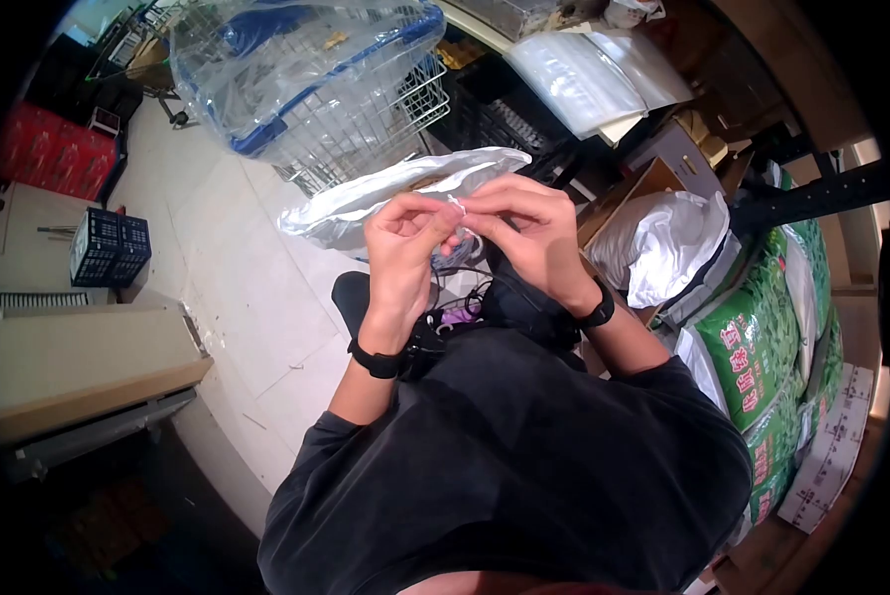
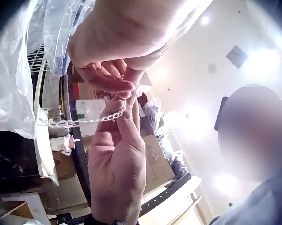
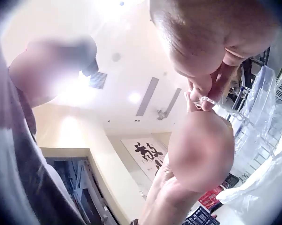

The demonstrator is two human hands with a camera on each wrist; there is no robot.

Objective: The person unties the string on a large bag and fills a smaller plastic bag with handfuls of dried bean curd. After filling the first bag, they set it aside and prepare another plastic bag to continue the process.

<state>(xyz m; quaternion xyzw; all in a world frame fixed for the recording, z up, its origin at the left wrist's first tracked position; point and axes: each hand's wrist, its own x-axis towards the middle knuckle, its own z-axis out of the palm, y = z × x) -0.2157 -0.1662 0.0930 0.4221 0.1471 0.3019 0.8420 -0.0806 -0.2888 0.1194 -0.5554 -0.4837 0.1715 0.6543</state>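
In the head view my left hand [image 1: 401, 248] and right hand [image 1: 532, 236] meet fingertip to fingertip over a white sack [image 1: 338, 210]. Both pinch a thin white cord [image 1: 459, 205] between thumb and fingers. In the left wrist view the looped, chain-like cord [image 2: 82, 122] trails sideways from the fingertips toward the white sheet of the sack [image 2: 12, 89]. The right wrist view has my right hand [image 3: 216, 37] above and left hand [image 3: 201, 152] below, the cord [image 3: 225, 107] leaving their touching fingertips. The far end of the cord is unclear.
A plastic-covered wire cart [image 1: 336, 124] stands beyond the sack. Green printed bags [image 1: 753, 347] and a box holding a white bag [image 1: 663, 243] are at the right. On the left are a dark blue crate [image 1: 111, 248] and a cabinet [image 1: 88, 362].
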